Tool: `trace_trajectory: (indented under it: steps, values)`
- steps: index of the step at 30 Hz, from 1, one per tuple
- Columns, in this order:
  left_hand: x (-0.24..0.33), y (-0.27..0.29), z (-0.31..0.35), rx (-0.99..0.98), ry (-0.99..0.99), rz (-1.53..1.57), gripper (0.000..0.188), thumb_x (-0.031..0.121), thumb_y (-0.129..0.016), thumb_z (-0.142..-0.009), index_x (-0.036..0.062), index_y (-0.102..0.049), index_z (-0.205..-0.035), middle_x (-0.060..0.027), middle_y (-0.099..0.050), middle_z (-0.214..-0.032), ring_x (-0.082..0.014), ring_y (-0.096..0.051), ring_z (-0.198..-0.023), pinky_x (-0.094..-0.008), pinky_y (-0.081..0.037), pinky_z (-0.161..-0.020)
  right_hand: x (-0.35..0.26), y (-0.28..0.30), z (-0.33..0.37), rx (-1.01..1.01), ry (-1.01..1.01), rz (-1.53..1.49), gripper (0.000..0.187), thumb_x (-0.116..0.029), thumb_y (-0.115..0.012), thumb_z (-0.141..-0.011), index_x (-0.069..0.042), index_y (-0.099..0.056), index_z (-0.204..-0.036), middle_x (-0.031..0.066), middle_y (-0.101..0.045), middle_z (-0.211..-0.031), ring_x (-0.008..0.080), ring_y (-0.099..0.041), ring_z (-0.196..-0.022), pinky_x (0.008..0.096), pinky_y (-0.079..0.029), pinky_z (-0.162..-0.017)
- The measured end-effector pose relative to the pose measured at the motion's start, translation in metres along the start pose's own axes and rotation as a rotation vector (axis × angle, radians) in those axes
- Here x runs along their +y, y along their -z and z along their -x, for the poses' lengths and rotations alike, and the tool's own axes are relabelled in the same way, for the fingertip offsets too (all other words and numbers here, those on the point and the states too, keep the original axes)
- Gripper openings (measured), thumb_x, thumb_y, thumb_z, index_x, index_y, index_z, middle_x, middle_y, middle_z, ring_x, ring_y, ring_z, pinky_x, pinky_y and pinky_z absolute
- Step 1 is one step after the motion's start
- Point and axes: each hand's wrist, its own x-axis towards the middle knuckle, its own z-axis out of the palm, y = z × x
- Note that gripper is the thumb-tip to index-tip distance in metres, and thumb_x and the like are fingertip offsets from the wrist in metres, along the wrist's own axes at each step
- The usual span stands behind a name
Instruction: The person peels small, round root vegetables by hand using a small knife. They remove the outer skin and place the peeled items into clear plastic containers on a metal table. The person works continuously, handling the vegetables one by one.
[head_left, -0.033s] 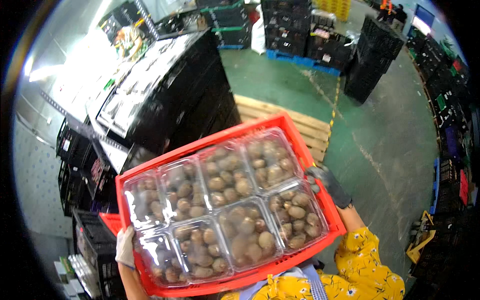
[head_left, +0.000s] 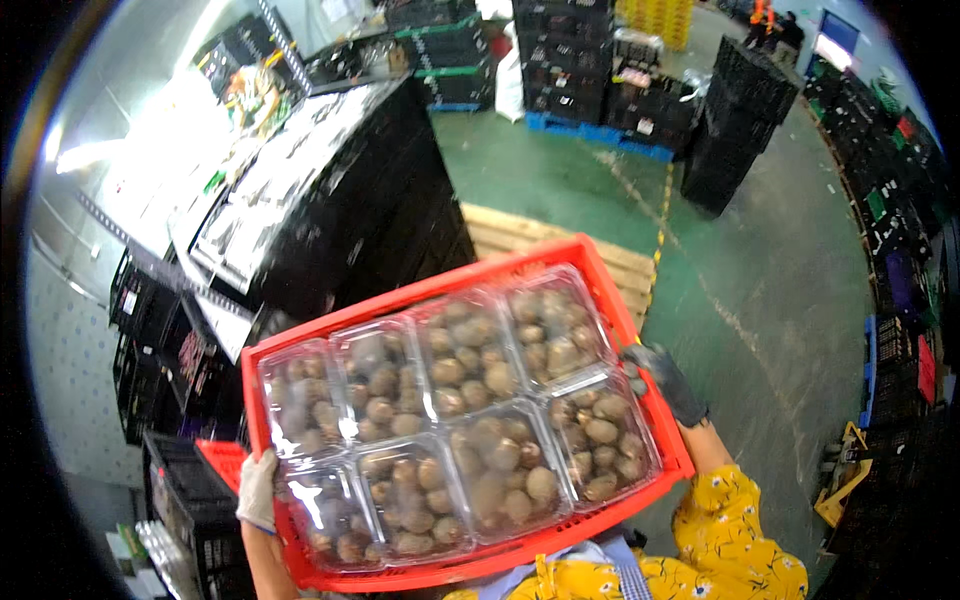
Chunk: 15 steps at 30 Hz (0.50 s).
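Observation:
I carry a red plastic crate (head_left: 590,290) at waist height, tilted so its right end sits farther away. Inside it stand several clear plastic punnets (head_left: 468,355) in two rows, filled with small round brown produce whose exact kind I cannot tell. My left hand (head_left: 258,490), in a whitish glove, grips the crate's left end near the front corner. At the opposite end, my right hand (head_left: 665,382) wears a dark grey glove and has its fingers hooked over the rim. The fingers under the rim are partly hidden on both sides.
Tall black stacked crates (head_left: 370,190) stand just ahead on the left. A wooden pallet (head_left: 560,245) lies beyond the red crate. Farther off are a leaning black crate stack (head_left: 735,125) and a blue pallet (head_left: 600,137) under more crates. Black crates (head_left: 890,290) line the right side.
The red crate sits slightly farther right and lower in the picture, and the background has shifted a little left. Both hands keep their hold on it.

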Motion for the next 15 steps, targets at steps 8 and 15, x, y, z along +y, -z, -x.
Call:
trace_trajectory:
  steps: [8,15]
  values:
    - [0.095,-0.232,-0.148,-0.561,-0.167,-0.132,0.018,0.024,-0.053,-0.086,0.0062,-0.057,-0.087,0.0017,-0.051,-0.064,-0.0096,-0.045,-0.048,-0.0231,-0.036,-0.044,-0.013,0.078,0.092,0.518,-0.029,-0.23,0.017,-0.024,-0.054,-0.088,-0.008,-0.055,-0.093,-0.0016,-0.05,-0.07,0.0087,-0.046,-0.054,0.0227,-0.037,-0.048]
    - [0.221,-0.402,-0.263,-0.711,-0.61,-0.398,0.035,0.035,-0.052,-0.08,0.0027,-0.062,-0.088,-0.0103,-0.06,-0.067,-0.0211,-0.058,-0.062,-0.0347,-0.044,-0.059,-0.073,0.063,-0.014,0.73,-0.111,-0.316,0.017,-0.024,-0.054,-0.088,-0.008,-0.055,-0.092,-0.0015,-0.05,-0.07,0.0088,-0.046,-0.054,0.0229,-0.037,-0.048]
